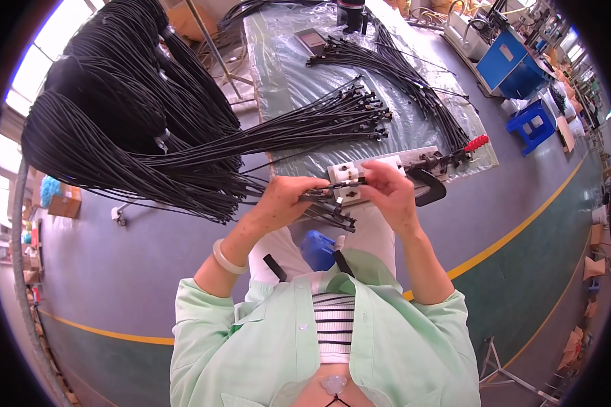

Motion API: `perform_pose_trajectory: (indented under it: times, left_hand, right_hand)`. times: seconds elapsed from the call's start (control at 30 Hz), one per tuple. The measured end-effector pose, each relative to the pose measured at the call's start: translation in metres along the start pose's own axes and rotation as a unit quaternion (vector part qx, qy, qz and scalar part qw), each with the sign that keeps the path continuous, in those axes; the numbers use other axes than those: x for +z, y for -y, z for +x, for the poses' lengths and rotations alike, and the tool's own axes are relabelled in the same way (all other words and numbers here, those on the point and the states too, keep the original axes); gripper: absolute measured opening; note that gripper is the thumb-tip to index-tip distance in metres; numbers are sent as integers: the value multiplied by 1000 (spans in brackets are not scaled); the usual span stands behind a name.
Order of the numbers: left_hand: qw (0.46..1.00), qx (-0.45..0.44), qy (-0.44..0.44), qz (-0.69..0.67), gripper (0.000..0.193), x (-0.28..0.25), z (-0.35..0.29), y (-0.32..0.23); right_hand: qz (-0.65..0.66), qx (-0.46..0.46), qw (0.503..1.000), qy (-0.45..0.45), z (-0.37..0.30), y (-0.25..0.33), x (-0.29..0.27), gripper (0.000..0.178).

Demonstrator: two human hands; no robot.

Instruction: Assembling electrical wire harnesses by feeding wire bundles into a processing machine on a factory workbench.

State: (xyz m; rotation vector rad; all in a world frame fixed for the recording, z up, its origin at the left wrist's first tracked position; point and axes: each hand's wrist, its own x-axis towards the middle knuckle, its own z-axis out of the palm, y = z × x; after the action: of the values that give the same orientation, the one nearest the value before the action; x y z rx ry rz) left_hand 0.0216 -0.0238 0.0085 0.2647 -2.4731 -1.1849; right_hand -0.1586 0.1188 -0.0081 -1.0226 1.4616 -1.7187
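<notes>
My left hand (288, 201) is closed, with thumb and forefinger pinching thin black cables (317, 191) whose ends point right. One cable reaches across the front of a white block fixture (345, 169) at the table's near edge. There my right hand (392, 195) is closed in a pinch around that cable's end, its fingertips hiding the tip. A toggle clamp with a red handle (477, 143) lies to the right of the fixture. Below it, a black C-clamp (431, 188) grips the table edge. More cable ends (343, 220) hang below my left hand.
Thick bundles of black cable (115, 108) hang from a rack at the left. Bunched cable ends (360, 112) and another cable bundle (414, 81) lie on the plastic-covered table (285, 74). A blue stool (531, 127) stands on the floor at the right.
</notes>
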Motion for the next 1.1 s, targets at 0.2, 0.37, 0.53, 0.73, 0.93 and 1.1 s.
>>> perform_pose_trajectory:
  times: [0.2, 0.37, 0.53, 0.73, 0.93, 1.1]
  left_hand:
    - [1000, 11, 6, 2, 42, 7, -2, -3]
    - [966, 103, 5, 237, 58, 12, 6, 0]
    - [940, 107, 93, 310, 68, 8, 23, 9]
    - [922, 92, 166, 338, 63, 7, 39, 4]
    - [941, 50, 207, 262, 68, 6, 42, 5]
    - [934, 29, 222, 280, 66, 7, 46, -4]
  right_hand:
    - [-410, -304, 858, 59, 6, 2, -11, 19]
    - [-495, -246, 832, 49, 15, 10, -9, 21]
    - [-503, -240, 830, -18, 20, 2, -13, 25]
    - [-477, -297, 798, -217, 14, 13, -66, 20]
    - [-331, -335, 752, -461, 46, 34, -118, 13]
    - [-148, -138, 935, -292, 64, 17, -146, 26]
